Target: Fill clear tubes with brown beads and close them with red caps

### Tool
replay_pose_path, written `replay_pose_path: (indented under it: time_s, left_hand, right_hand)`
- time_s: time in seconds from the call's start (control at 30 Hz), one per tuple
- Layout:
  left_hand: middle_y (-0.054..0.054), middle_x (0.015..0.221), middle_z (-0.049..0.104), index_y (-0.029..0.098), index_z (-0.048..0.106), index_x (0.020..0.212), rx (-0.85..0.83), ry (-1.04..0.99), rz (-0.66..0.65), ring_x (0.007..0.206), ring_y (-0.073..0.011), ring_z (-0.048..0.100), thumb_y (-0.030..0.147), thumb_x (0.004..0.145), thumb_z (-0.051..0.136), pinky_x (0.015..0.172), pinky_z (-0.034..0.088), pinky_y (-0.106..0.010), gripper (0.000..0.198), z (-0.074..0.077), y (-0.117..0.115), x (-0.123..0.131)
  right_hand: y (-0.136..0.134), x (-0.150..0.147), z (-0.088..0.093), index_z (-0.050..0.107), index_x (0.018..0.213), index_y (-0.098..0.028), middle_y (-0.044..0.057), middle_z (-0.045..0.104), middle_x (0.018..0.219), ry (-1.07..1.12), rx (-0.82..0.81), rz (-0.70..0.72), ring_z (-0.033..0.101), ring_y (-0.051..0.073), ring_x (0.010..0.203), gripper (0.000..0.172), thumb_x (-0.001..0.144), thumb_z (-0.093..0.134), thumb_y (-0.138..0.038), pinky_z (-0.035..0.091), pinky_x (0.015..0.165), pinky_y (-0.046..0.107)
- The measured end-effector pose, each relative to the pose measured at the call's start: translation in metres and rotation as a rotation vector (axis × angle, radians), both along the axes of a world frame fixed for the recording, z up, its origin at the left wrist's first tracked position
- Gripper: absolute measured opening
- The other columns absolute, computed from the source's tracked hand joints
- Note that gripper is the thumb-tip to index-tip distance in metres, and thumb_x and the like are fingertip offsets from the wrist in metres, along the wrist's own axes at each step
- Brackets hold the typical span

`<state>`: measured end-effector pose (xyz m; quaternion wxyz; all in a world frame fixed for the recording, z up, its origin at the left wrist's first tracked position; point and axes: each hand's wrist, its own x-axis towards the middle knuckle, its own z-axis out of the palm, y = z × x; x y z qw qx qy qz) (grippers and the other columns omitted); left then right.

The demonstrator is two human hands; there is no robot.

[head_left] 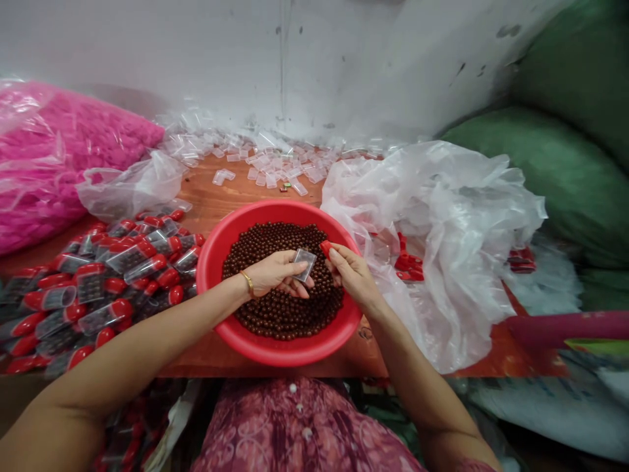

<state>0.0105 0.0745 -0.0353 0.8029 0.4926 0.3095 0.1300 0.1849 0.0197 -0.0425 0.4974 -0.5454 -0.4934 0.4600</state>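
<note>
A red plastic basin (pixel 211 262) stands in front of me, holding a heap of small round brown beads (pixel 275 314). Over it, my left hand (pixel 278 274) grips a small clear plastic box (pixel 304 263) between thumb and fingers. What the box contains is too small to make out. To the right, my right hand (pixel 351 270) pinches a red cap (pixel 325 248) at its fingertips, above the basin's right side. Box and cap are a little apart.
Red-capped clear boxes (pixel 122 262) with dark contents pile up at left, below a bag of pink pieces (pixel 59 151). Loose clear boxes (pixel 275 164) lie along the wall. A crumpled plastic bag (pixel 432 229) with red caps (pixel 409 262) lies right, before green sacks (pixel 540 177).
</note>
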Motion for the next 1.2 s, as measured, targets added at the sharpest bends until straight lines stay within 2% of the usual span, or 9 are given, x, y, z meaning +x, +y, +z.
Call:
replay_pose_path:
  time_s: [0.2,0.33,0.5,0.8,0.87,0.93,0.97,1.07,1.2]
  left_hand:
    - [-0.003,0.079,0.066,0.016,0.049,0.094,0.020,-0.026,0.042,0.058,-0.0114,0.064,0.050,0.065,0.073,0.056,0.047,-0.021,0.051,0.002,-0.001,-0.001]
    - [-0.002,0.078,0.065,0.015,0.049,0.095,0.064,-0.022,0.063,0.058,-0.0108,0.063,0.039,0.062,0.077,0.057,0.047,-0.021,0.049,0.001,-0.004,0.000]
    - [0.001,0.074,0.062,0.011,0.053,0.089,0.180,-0.133,0.027,0.064,-0.0094,0.060,0.027,0.057,0.081,0.066,0.050,-0.025,0.045,0.000,-0.007,0.006]
    - [-0.002,0.079,0.066,0.011,0.052,0.094,0.128,-0.170,-0.028,0.072,-0.0104,0.062,0.029,0.062,0.079,0.073,0.051,-0.026,0.045,0.003,-0.005,0.005]
    - [-0.001,0.076,0.064,0.011,0.052,0.091,0.156,-0.160,-0.037,0.069,-0.0093,0.061,0.029,0.062,0.079,0.071,0.051,-0.025,0.043,0.001,-0.006,0.005]
    - [0.002,0.070,0.061,0.011,0.051,0.087,0.205,-0.132,-0.053,0.063,-0.0076,0.058,0.029,0.063,0.077,0.065,0.050,-0.023,0.039,-0.001,-0.008,0.007]
    - [0.003,0.067,0.059,0.012,0.050,0.085,0.229,-0.112,-0.059,0.059,-0.0070,0.056,0.029,0.065,0.075,0.061,0.050,-0.022,0.037,-0.002,-0.009,0.007]
    - [0.006,0.060,0.054,0.013,0.047,0.082,0.289,-0.053,-0.052,0.050,-0.0062,0.052,0.028,0.068,0.069,0.051,0.046,-0.020,0.030,-0.002,-0.012,0.008]
    - [0.008,0.055,0.050,0.014,0.046,0.083,0.321,-0.022,-0.035,0.044,-0.0045,0.046,0.020,0.066,0.066,0.043,0.039,-0.017,0.027,0.001,-0.014,0.009]
  right_hand:
    - [0.000,0.000,0.001,0.058,0.098,-0.016,-0.008,0.040,0.054,0.026,-0.023,-0.007,0.032,0.005,0.041,0.050,0.073,0.058,-0.060,0.023,0.039,0.023]
    - [-0.002,-0.001,0.002,0.058,0.099,-0.017,-0.008,0.040,0.054,0.031,-0.007,0.000,0.032,0.005,0.041,0.052,0.073,0.057,-0.061,0.023,0.039,0.023]
    - [-0.005,-0.002,0.004,0.060,0.101,-0.017,-0.007,0.039,0.054,0.009,0.057,0.025,0.033,0.006,0.042,0.053,0.074,0.056,-0.063,0.023,0.041,0.022]
    - [-0.008,0.002,0.001,0.063,0.108,-0.018,-0.005,0.042,0.055,-0.053,0.103,0.012,0.035,0.007,0.043,0.050,0.080,0.051,-0.058,0.029,0.040,0.022]
    - [-0.009,0.002,0.000,0.064,0.111,-0.018,-0.002,0.052,0.060,-0.119,0.133,0.042,0.046,0.009,0.049,0.049,0.083,0.049,-0.055,0.040,0.047,0.023]
    - [-0.010,0.003,-0.001,0.064,0.114,-0.019,0.003,0.065,0.077,-0.218,0.176,0.080,0.060,0.014,0.069,0.047,0.085,0.048,-0.051,0.050,0.066,0.028]
    - [-0.010,0.003,-0.002,0.064,0.115,-0.019,0.005,0.069,0.089,-0.266,0.199,0.098,0.063,0.017,0.082,0.045,0.085,0.048,-0.049,0.051,0.078,0.031]
    - [-0.010,0.002,-0.003,0.063,0.120,-0.020,0.006,0.066,0.115,-0.346,0.253,0.133,0.061,0.021,0.107,0.044,0.087,0.046,-0.044,0.045,0.097,0.035]
    - [-0.009,0.001,-0.003,0.061,0.122,-0.019,0.005,0.062,0.123,-0.366,0.257,0.167,0.058,0.021,0.113,0.043,0.089,0.044,-0.041,0.043,0.102,0.036]
